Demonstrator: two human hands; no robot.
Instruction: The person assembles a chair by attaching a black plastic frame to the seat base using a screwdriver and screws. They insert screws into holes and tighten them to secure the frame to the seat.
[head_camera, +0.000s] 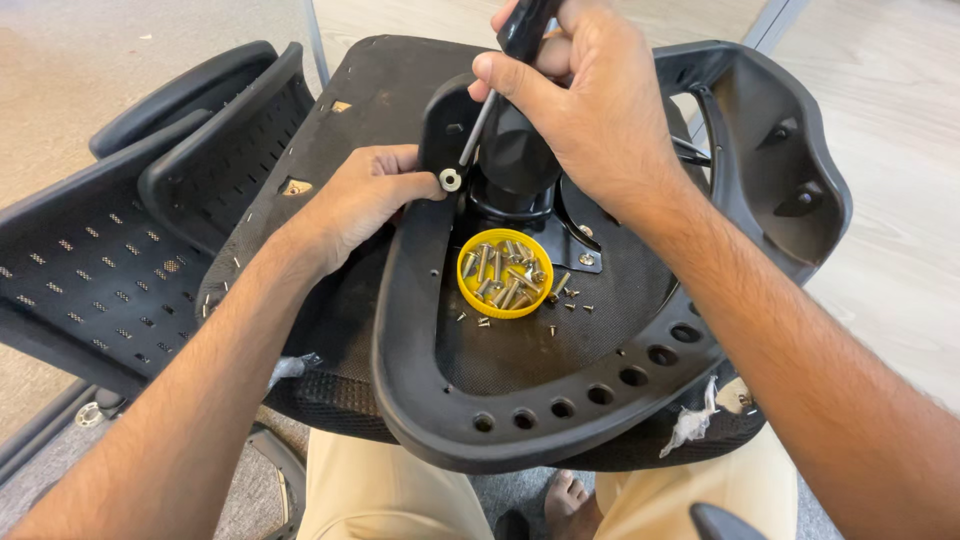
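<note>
Gripping a screwdriver (478, 125), right hand (590, 100) meets, seemingly, left hand's (365, 195) washer (450, 180).

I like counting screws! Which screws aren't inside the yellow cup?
The few small loose screws lying on the black seat fabric beside the yellow cup; the rest are piled inside it.

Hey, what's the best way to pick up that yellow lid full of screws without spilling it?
Grip the yellow lid by its outer rim, thumb and fingers on opposite sides, coming straight down from above. It sits open side up on the seat underside, shallow and full of screws, so keep it level. The near side looks freest; the black mechanism crowds the far side.
</note>
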